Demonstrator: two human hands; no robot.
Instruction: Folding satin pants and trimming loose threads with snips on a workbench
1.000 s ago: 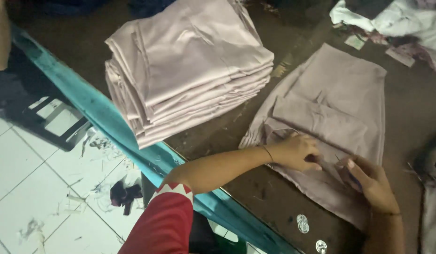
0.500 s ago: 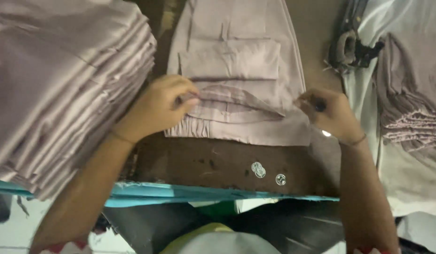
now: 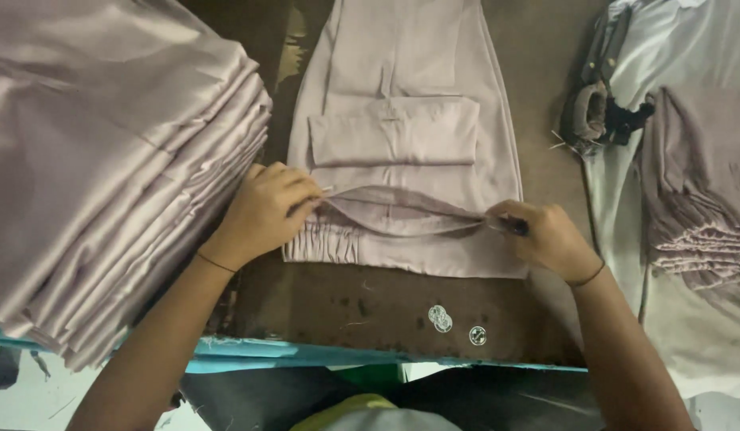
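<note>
Hands worked the pale mauve satin trousers [image 3: 402, 136] flat on the brown desk [image 3: 346, 299] — left hand [image 3: 266, 211] and right hand [image 3: 545, 235], fingers pinched on the waistband fold — beside a folded stack [image 3: 106, 160].

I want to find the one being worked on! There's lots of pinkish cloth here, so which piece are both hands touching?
The single garment lying flat in the middle; the left hand and right hand pinch its edge. The big stack sits untouched.

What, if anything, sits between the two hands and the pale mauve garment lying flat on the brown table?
Nothing visible. The left hand and right hand already pinch opposite ends of the pale mauve garment's waist opening. The tall stack of folded mauve fabric lies to the left, beside it, not between.
</note>
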